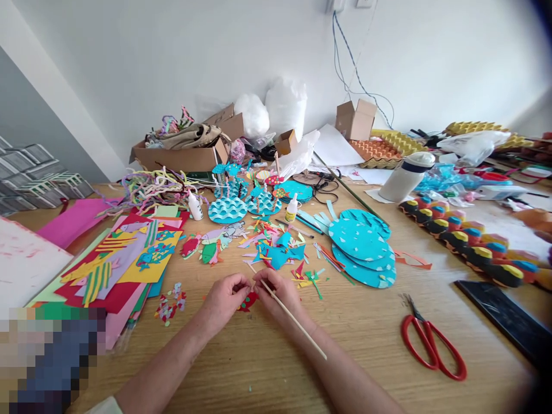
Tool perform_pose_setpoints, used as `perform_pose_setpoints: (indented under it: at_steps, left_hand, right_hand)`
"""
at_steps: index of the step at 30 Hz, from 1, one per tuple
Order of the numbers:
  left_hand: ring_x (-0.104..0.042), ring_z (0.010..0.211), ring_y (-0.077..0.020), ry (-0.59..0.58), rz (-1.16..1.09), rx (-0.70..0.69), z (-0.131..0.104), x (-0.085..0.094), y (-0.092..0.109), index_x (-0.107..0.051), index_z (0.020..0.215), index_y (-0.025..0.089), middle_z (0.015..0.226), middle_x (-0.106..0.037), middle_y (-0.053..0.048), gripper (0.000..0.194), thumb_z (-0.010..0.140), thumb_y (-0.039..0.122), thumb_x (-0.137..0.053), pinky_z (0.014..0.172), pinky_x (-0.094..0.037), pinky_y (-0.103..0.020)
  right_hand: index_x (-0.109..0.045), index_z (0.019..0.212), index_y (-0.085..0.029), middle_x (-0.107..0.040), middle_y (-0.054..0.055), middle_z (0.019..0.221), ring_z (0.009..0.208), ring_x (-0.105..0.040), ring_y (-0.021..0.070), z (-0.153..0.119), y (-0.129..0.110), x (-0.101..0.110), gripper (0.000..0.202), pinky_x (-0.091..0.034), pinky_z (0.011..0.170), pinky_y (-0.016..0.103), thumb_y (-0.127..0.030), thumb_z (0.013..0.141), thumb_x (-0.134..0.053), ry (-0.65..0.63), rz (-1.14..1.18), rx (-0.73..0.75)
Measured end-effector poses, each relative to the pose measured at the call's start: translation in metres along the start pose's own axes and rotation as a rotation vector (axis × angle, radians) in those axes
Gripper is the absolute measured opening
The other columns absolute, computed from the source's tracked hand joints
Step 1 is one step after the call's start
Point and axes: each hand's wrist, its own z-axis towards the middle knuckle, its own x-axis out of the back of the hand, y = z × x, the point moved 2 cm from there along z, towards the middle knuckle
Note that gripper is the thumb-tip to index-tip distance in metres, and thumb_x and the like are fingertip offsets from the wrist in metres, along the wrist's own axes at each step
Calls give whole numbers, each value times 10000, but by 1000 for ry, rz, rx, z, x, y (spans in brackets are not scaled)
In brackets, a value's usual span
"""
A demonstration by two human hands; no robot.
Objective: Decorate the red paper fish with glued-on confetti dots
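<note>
A thin pale wooden stick (297, 323) slants across my right hand (276, 292), whose fingers are closed on it near its upper end. My left hand (227, 294) is beside it, its thumb and fingers pinched together; what it holds, if anything, is too small to make out. Between and just below the two hands lies a small red paper piece with green dots (247, 302), partly hidden by the fingers. Blue paper scraps (280, 253) and other coloured cuttings are spread just beyond the hands. A little pile of small paper bits (171, 305) sits left of my left hand.
Red-handled scissors (432, 345) and a black tray-like object (500, 316) lie at right. Blue discs (362, 241) are stacked right of centre. Coloured paper sheets (116, 259) cover the left side. Two glue bottles (195, 207) and wavy blue stands (227, 211) are farther back.
</note>
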Motion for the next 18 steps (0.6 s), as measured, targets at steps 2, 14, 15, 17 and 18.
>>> perform_pose_setpoints:
  at_steps: [2, 14, 15, 17, 18]
  left_hand:
    - [-521, 583, -140, 0, 142, -10, -1, 2, 0, -559, 645, 170, 596, -558, 15, 148, 720, 223, -443, 544, -385, -224]
    - [-519, 681, -155, -32, 428, -85, 5, 3, -7, -565, 619, 179, 677, -562, 2, 126, 701, 101, -510, 622, -344, -242]
    - [-519, 681, -155, -36, 440, -87, 5, 2, -7, -564, 622, 180, 676, -560, 3, 125, 703, 101, -511, 621, -343, -242]
    - [-519, 684, -156, -42, 460, -89, 6, 2, -7, -563, 624, 182, 675, -557, 6, 124, 702, 100, -513, 620, -344, -242]
    - [-519, 684, -156, -44, 468, -89, 7, 1, -7, -563, 623, 183, 676, -556, 6, 124, 701, 99, -514, 618, -345, -241]
  right_hand:
    - [-577, 787, -183, -606, 8, 655, 595, -548, 136, 0, -3, 4, 120, -413, 545, 216, -140, 718, -489, 21, -17, 10]
    - [-574, 757, -178, -544, -14, 591, 530, -487, 117, 2, -15, 20, 124, -370, 504, 203, -156, 738, -454, 140, 7, 12]
    - [-574, 758, -179, -546, -13, 595, 532, -489, 117, 2, -15, 20, 122, -371, 507, 203, -155, 739, -455, 141, 8, 14]
    - [-575, 764, -181, -555, -10, 614, 548, -496, 118, 2, -16, 20, 122, -378, 521, 205, -153, 741, -459, 142, 11, 11]
    - [-576, 767, -182, -561, -9, 623, 553, -498, 118, 1, -16, 20, 122, -381, 527, 206, -152, 741, -460, 141, 12, 9]
